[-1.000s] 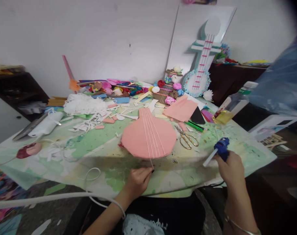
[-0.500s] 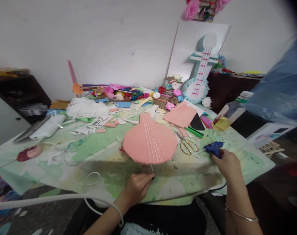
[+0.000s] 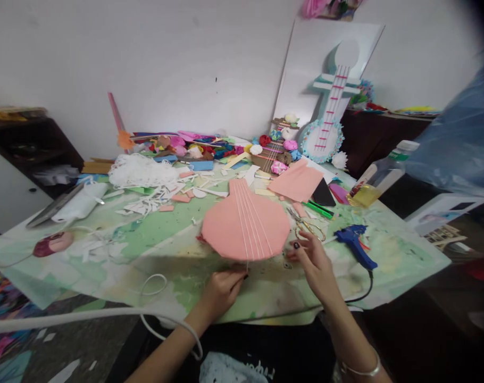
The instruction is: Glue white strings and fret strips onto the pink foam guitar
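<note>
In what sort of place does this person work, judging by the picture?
Probably a craft room or workshop: a blue glue gun and cut white scraps lie on the table, along with a pink, lute-shaped model with white strings.

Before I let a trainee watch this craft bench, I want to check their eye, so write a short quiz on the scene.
1. Which of these is nearest the right hand: A) the bottle, B) the gold-handled scissors, C) the white string pile?
2. True or false: the right hand holds the blue glue gun.
3. Fill in: the left hand pinches a white ____ below the pink piece.
Key: 1 B; 2 false, the glue gun lies on the table; 3 string.
</note>
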{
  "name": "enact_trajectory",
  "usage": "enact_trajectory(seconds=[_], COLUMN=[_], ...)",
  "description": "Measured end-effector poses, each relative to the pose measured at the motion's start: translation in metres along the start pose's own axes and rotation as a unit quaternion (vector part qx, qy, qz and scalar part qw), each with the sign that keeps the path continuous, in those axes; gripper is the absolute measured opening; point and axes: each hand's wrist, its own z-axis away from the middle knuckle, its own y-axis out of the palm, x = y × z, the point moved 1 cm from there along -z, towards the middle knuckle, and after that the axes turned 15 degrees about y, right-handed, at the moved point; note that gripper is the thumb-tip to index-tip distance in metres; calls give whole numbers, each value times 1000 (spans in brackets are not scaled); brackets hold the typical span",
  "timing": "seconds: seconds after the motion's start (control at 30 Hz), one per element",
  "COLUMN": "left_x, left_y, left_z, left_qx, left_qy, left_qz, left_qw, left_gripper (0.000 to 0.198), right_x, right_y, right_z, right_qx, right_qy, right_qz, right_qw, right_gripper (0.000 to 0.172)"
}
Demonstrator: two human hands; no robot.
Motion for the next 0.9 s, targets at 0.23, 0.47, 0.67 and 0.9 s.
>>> enact_trajectory(seconds=[0.23, 0.47, 0.67, 0.9], left_x=[6, 11, 11, 20], left_y=[0, 0, -5, -14], left_z=[1, -3, -8, -20], left_qx=[-28, -45, -37, -100], left_qy=[-91, -214, -241, -286], left_qz=[65, 134, 141, 233], left_qw=[993, 967, 959, 924], left_gripper=[25, 25, 28, 29], right_x=[14, 10, 9, 21], right_y=[31, 44, 45, 43], right_z=[-12, -20, -17, -7], right_qx=[95, 133, 153, 192], right_qy=[221, 193, 171, 113], right_qz=[-213, -286, -342, -391], right_qw=[947, 929, 911, 893], right_gripper=[45, 46, 52, 52])
